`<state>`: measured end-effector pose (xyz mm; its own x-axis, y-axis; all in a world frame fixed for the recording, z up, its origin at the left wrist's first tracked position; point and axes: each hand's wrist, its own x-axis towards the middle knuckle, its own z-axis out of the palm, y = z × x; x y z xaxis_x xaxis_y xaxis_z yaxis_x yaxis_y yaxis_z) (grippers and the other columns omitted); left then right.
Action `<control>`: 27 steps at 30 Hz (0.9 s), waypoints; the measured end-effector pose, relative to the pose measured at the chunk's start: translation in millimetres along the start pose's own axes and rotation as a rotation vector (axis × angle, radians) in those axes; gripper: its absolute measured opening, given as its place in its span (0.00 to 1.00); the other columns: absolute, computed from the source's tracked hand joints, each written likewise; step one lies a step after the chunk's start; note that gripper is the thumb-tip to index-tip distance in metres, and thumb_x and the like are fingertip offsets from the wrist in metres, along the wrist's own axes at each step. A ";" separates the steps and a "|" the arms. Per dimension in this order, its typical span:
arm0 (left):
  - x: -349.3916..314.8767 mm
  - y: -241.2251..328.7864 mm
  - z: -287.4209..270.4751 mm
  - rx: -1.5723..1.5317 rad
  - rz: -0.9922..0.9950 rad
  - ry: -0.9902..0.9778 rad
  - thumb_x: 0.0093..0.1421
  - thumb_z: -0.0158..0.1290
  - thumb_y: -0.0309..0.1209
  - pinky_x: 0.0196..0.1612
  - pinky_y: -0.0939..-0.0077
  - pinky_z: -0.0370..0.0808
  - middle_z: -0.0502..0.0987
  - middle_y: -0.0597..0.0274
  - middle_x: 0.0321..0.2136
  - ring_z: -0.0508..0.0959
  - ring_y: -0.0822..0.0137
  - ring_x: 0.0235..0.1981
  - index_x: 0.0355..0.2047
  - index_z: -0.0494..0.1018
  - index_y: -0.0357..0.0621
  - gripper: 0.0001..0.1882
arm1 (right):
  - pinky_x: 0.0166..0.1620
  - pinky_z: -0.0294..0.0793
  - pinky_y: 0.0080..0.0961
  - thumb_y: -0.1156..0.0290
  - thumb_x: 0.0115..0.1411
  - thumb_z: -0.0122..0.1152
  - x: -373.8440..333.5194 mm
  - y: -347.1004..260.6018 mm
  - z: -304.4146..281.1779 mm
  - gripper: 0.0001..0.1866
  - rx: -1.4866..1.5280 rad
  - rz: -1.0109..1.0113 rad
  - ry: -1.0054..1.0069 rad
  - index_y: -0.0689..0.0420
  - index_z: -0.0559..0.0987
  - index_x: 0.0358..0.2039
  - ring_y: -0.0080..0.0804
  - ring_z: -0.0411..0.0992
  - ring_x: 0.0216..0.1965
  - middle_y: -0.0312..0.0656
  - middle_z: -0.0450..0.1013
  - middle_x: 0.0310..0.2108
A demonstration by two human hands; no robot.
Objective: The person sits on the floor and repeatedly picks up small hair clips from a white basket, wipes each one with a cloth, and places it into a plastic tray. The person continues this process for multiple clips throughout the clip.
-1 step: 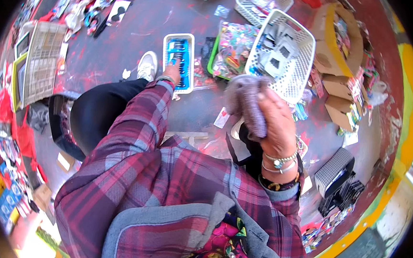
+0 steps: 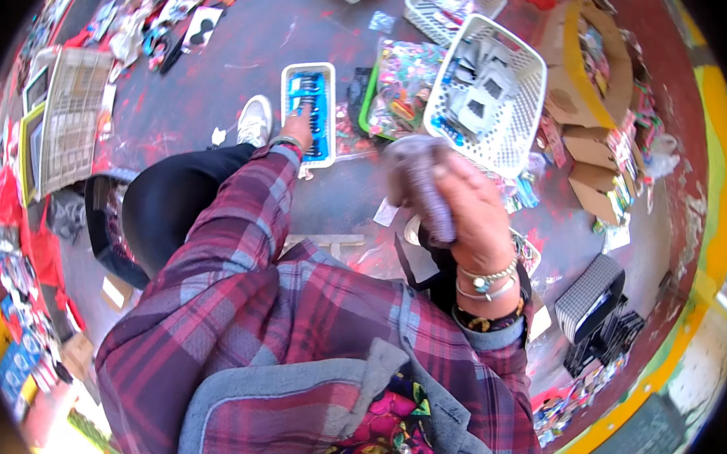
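Over the left rim of a narrow white plastic basket (image 2: 336, 136), my left hand (image 2: 296, 129) rests with a finger stretched across the blue-backed packs (image 2: 315, 142) inside. These packs show a row of small dark items, too small to name. My right hand (image 2: 479, 219), with bracelets at its wrist, grips a bunched greyish-purple cloth (image 2: 421, 176) raised in front of my body. The cloth's lower end hangs past my thumb. Some of my right fingers are hidden behind it.
Right of the narrow basket lies a green-edged tray (image 2: 369, 108) with colourful packets. Beside it a larger white basket (image 2: 531, 89) holds grey cards. Open cardboard boxes (image 2: 569, 86) line the right side. A tilted white crate (image 2: 78, 120) and piled goods are at left.
The whole view has shifted slightly. My right hand and the cloth sit a little further left; my left hand stays at the narrow basket.
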<state>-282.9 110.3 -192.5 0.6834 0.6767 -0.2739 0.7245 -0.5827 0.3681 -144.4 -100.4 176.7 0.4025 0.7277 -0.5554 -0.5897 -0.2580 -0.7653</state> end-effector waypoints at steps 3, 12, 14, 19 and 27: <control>25.8 35.1 -43.5 -0.090 -0.032 0.097 0.54 0.44 0.28 0.45 0.55 0.68 0.71 0.43 0.39 0.71 0.46 0.42 0.49 0.63 0.40 0.21 | 0.34 0.70 0.21 0.72 0.58 0.46 0.3 12.7 2.8 0.12 -0.546 -0.266 -0.247 0.61 0.75 0.39 0.25 0.70 0.29 0.36 0.73 0.29; 46.9 252.8 -157.2 -0.286 0.948 0.165 0.53 0.50 0.34 0.53 0.65 0.64 0.69 0.50 0.46 0.68 0.54 0.49 0.45 0.69 0.41 0.19 | 0.34 0.69 0.44 0.69 0.50 0.49 -15.3 45.3 -4.3 0.09 -1.240 -0.425 -0.395 0.57 0.76 0.29 0.51 0.71 0.30 0.52 0.72 0.25; 37.6 287.7 -147.2 -0.120 1.044 -0.099 0.49 0.54 0.37 0.56 0.66 0.61 0.63 0.45 0.52 0.64 0.50 0.53 0.50 0.64 0.39 0.28 | 0.34 0.69 0.43 0.69 0.49 0.49 -20.0 37.3 -3.1 0.10 -1.327 -0.395 -0.375 0.57 0.76 0.29 0.51 0.71 0.30 0.51 0.72 0.25; 39.6 320.7 -97.4 0.323 1.039 -0.266 0.41 0.57 0.34 0.56 0.64 0.62 0.60 0.39 0.52 0.62 0.46 0.54 0.51 0.60 0.35 0.35 | 0.31 0.69 0.43 0.65 0.52 0.50 -23.2 41.5 -9.6 0.10 -1.357 -0.410 -0.346 0.56 0.76 0.30 0.50 0.70 0.27 0.50 0.71 0.22; 58.6 326.7 -95.0 0.273 0.957 -0.556 0.43 0.58 0.35 0.53 0.64 0.65 0.63 0.48 0.52 0.67 0.49 0.50 0.51 0.61 0.41 0.34 | 0.29 0.69 0.42 0.61 0.55 0.49 -32.8 32.2 -14.0 0.11 -1.311 -0.452 -0.278 0.53 0.76 0.31 0.50 0.70 0.26 0.48 0.71 0.21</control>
<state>-14.6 2.3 -3.9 0.8620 -0.3513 -0.3655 -0.1662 -0.8769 0.4510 -166.8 -141.5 165.7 0.1390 0.9653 -0.2212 0.6815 -0.2553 -0.6858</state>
